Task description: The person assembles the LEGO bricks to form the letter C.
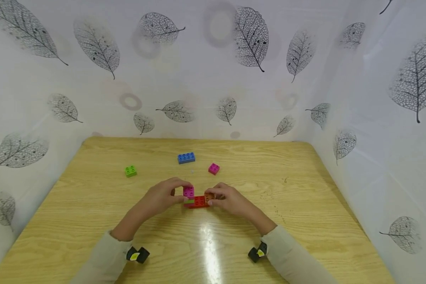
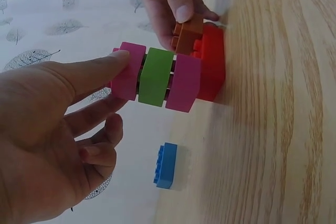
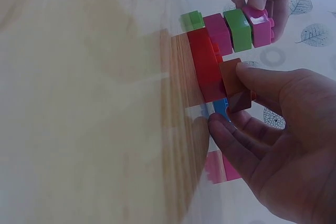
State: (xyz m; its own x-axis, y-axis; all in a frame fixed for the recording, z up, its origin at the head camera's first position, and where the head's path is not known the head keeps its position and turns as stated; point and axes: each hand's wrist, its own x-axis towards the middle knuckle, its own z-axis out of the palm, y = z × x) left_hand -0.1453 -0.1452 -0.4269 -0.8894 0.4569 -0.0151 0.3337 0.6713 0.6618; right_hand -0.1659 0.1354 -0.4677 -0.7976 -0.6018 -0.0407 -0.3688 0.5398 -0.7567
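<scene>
A long red toy building brick [image 1: 199, 201] lies on the table in front of me. Over its left end rises a stack: a lower pink brick [image 2: 184, 82], a green brick [image 2: 156, 77] and an upper pink brick [image 1: 188, 191]. Narrow gaps show between the stacked bricks in the left wrist view. My left hand [image 1: 166, 194] pinches the upper pink brick between thumb and finger. At the red brick's right end, my right hand [image 1: 231, 200] holds an orange-brown brick [image 3: 234, 83] by thumb and fingers, close over the studs.
Farther back on the wooden table [image 1: 269, 169] lie a blue brick [image 1: 186, 158], a small pink brick [image 1: 214, 169] and, to the left, a light green brick [image 1: 130, 171]. A leaf-patterned white sheet [image 1: 198, 79] surrounds the back and sides.
</scene>
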